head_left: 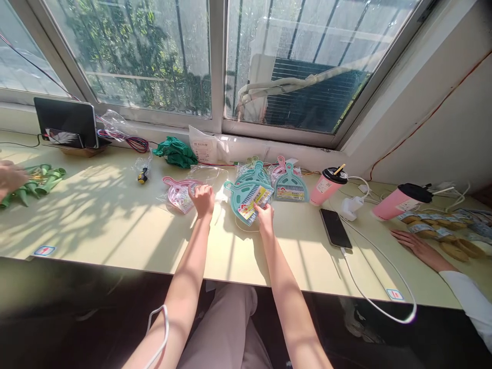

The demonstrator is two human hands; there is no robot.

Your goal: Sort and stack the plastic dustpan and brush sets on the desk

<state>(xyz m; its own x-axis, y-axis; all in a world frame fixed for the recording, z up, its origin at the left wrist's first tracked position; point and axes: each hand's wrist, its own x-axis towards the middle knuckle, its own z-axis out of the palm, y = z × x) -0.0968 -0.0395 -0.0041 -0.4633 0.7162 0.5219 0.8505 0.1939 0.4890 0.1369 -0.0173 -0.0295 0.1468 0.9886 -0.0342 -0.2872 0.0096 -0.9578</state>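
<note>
My right hand (265,214) pinches the lower right edge of a teal mini dustpan (239,199) with a brush and a yellow printed label. It is tilted, its handle pointing up and left. My left hand (203,199) is closed, fingers curled, beside a pink mini dustpan (180,197) in clear plastic; whatever its fingers hold is hidden. Behind the held dustpan lie more teal dustpans (254,173). To the right, another labelled teal dustpan (290,184) overlaps pink ones (281,166) in clear wrap.
A green cloth (175,151), white packet (203,145) and small screwdriver (143,176) lie left. Rightward are a pink cup (326,187), charging phone (335,228) and second pink cup (402,201). Other people's hands rest at the far left (11,177) and right (417,248).
</note>
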